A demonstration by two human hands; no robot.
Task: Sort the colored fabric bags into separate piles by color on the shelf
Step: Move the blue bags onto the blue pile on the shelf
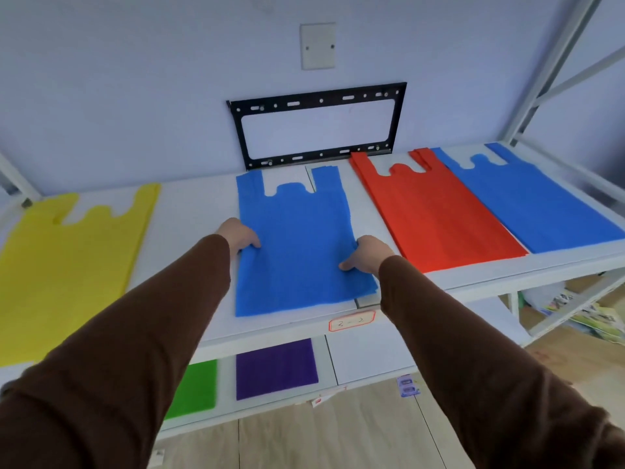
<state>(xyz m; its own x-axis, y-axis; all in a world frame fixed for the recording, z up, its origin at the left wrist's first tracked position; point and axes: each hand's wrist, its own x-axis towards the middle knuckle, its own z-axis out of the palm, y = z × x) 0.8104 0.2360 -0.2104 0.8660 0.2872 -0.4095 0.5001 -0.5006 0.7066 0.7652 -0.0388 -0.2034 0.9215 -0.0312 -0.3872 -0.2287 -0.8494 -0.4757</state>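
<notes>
A: Status of sorting?

B: On the white upper shelf [189,204]: flat yellow fabric bag pile [67,265] at 9 o'clock, flat blue fabric bag pile [297,252] at centre, flat red-orange fabric bag pile [429,211] at 2 o'clock, second blue fabric bag pile [531,198] beyond it. Judged incomplete: blue lies in two places.

A: Hand pose?

B: Both arms extended. Left hand [238,235] holds the centre pile's 9 o'clock edge; right hand [367,253] grips its 3 o'clock edge, thumb on top. Remaining fingers hidden; cannot tell their spread.
</notes>
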